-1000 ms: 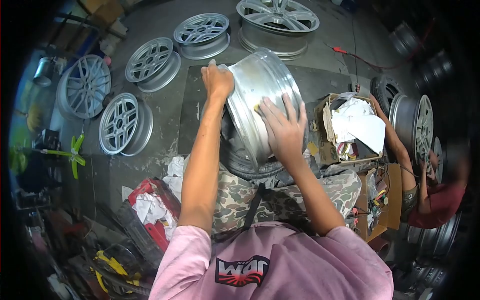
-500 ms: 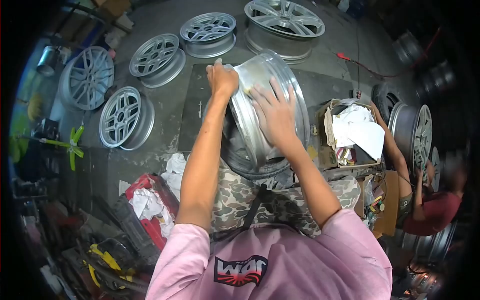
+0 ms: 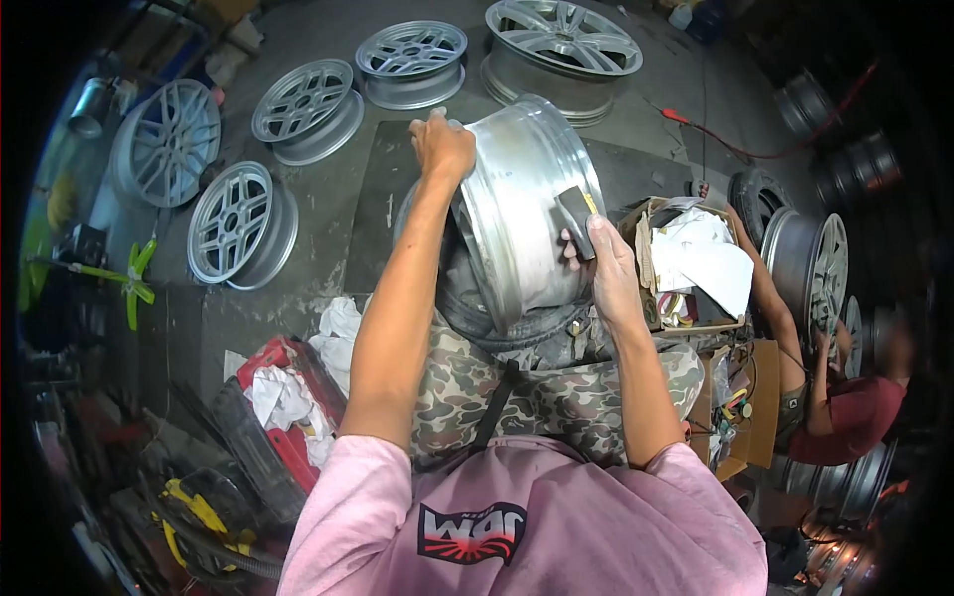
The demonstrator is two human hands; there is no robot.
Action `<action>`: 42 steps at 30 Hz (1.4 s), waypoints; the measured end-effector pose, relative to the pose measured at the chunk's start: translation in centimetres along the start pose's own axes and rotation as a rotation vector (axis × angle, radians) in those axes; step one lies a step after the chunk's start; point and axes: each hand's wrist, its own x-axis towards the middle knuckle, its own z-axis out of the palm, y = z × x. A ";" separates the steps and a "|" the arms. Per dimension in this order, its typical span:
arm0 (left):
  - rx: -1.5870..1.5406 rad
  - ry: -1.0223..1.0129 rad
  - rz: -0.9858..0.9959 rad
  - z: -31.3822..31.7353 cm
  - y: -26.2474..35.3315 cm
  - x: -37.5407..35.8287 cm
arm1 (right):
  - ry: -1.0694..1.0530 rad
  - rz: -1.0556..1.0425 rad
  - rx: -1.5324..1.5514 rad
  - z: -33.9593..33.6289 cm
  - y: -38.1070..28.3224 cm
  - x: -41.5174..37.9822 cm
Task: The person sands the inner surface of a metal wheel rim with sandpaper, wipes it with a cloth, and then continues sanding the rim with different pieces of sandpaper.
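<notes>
A bare metal wheel rim [image 3: 532, 243] stands tilted on a black tyre [image 3: 586, 326] in front of my knees. My left hand [image 3: 442, 147] is closed over the rim's upper left edge, fingers curled on its far side. On the right of the barrel, my right hand [image 3: 614, 263] pinches a dark, flat piece of sandpaper [image 3: 574, 217] with a yellow mark near one edge. Thumb on the near face, fingertips showing past its left side, the hand keeps the piece tilted up over the barrel's surface.
Several finished-looking wheels [image 3: 412, 55] lie around on the floor ahead and left. At right stands a cardboard box [image 3: 646, 283] with white paper. A red toolbox [image 3: 273, 372] holds rags at left. Another person [image 3: 845, 417] handles a wheel [image 3: 800, 253] at far right.
My right hand has come off the barrel, where it lay flat, and moved right and down, turning so the dark sandpaper shows. My left hand stays on the rim's edge.
</notes>
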 end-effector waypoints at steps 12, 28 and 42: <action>-0.003 0.014 0.004 0.3 0.1 -0.1 | 0.036 -0.911 -1.336 2.7 1.9 3.0; 0.006 0.069 0.011 1.0 -0.4 0.1 | 0.079 -0.914 -1.380 5.4 1.4 3.6; -0.013 -0.009 -0.005 0.4 0.5 -0.2 | 0.054 -0.894 -1.494 5.2 0.6 5.0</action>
